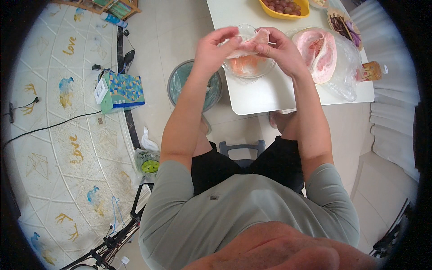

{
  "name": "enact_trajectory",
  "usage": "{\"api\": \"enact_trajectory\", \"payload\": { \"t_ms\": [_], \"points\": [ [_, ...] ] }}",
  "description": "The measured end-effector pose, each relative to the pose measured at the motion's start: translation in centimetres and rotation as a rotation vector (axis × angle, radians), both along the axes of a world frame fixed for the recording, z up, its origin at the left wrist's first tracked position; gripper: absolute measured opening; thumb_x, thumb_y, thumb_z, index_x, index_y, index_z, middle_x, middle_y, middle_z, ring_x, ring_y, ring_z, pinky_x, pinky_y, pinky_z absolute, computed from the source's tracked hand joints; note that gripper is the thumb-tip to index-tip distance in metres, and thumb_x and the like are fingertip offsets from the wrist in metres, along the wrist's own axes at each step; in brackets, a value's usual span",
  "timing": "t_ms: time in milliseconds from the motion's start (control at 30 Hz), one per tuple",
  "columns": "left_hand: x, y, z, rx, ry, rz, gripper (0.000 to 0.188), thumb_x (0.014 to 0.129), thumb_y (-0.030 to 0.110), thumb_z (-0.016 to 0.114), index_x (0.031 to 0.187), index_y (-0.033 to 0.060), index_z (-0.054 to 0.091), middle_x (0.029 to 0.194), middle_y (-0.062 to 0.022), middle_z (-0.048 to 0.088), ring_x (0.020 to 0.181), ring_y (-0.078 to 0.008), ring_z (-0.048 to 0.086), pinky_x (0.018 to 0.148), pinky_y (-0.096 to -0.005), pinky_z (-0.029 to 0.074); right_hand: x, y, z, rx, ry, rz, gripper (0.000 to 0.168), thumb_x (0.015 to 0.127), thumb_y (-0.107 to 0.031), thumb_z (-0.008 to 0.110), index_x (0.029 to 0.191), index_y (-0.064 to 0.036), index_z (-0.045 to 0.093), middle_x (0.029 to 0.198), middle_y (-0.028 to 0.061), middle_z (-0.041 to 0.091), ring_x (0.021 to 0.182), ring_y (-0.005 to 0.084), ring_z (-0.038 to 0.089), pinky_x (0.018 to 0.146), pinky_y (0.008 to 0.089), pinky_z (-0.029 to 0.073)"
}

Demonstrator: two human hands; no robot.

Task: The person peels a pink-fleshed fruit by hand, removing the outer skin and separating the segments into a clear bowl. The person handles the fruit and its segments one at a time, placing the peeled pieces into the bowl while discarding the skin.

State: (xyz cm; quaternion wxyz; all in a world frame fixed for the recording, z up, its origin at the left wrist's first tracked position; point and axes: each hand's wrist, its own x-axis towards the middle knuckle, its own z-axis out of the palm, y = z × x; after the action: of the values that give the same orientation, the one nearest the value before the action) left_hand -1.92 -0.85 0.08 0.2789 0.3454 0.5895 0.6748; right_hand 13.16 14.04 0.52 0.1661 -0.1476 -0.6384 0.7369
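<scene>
My left hand and my right hand both grip a piece of pomelo, pale pink with whitish membrane. They hold it above a clear bowl near the table's left edge. Orange-pink pomelo flesh lies in that bowl. To the right of my right hand rests a large cut pomelo, its thick rind and pink inside facing up. A clear plastic bag is spread beneath and beside it.
The white table also bears a yellow basket of grapes, a plate of dark food and a bottle. Below its left edge stands a lined trash bin. A patterned box is by the left wall.
</scene>
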Motion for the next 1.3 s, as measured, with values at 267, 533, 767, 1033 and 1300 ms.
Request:
{"api": "enact_trajectory", "payload": {
  "t_ms": [267,533,767,1033,1300],
  "points": [
    [1.1,0.1,0.1,-0.17,0.045,-0.14,0.033,0.084,0.022,0.069,0.107,-0.002,0.066,0.088,-0.0068,0.069,0.077,-0.0108,0.063,0.069,-0.0246,0.051,-0.3,0.6,-0.2,0.027,0.002,0.031,0.04,0.088,-0.016,0.067,0.123,-0.001,0.055,0.104,0.0038,0.064,0.094,0.0129,0.061,0.083,0.0277,0.05],
    [1.0,-0.1,0.8,-0.279,0.015,-0.166,0.029,0.08,0.023,0.071,0.092,-0.0036,0.069,0.078,-0.0057,0.069,0.071,-0.0082,0.062,0.065,-0.0235,0.05,-0.4,-0.3,-0.1,0.006,-0.082,0.065,0.038,0.092,-0.021,0.062,0.125,-0.004,0.057,0.103,0.0026,0.064,0.09,0.0105,0.06,0.077,0.027,0.051],
    [1.1,0.2,-0.5,-0.262,-0.055,-0.078,0.025,0.073,0.016,0.071,0.088,-0.0037,0.069,0.078,-0.0045,0.068,0.069,-0.0085,0.061,0.062,-0.0237,0.05,-0.7,-0.3,-0.2,-0.044,-0.099,0.082,0.036,0.092,-0.021,0.061,0.124,-0.005,0.057,0.103,0.0018,0.064,0.09,0.0103,0.06,0.077,0.026,0.051],
    [1.2,0.7,-1.3,-0.223,-0.349,-0.121,0.02,0.075,0.01,0.071,0.089,-0.0036,0.066,0.079,-0.0046,0.066,0.068,-0.0101,0.061,0.061,-0.0252,0.051,-0.8,-0.6,-0.8,-0.164,-0.078,0.066,0.038,0.093,-0.021,0.06,0.127,-0.004,0.055,0.108,0.0033,0.062,0.093,0.0115,0.06,0.079,0.0275,0.052],
    [2.1,1.0,-0.9,-0.217,-0.181,0.021,0.027,0.08,0.017,0.071,0.095,-0.0049,0.066,0.085,-0.0071,0.068,0.073,-0.0105,0.063,0.065,-0.0245,0.051,-1.8,-2.4,0.6,-0.285,-0.128,-0.086,0.038,0.1,-0.024,0.047,0.13,-0.001,0.049,0.103,0.0049,0.061,0.089,0.013,0.059,0.078,0.0289,0.051]
  ]
}}
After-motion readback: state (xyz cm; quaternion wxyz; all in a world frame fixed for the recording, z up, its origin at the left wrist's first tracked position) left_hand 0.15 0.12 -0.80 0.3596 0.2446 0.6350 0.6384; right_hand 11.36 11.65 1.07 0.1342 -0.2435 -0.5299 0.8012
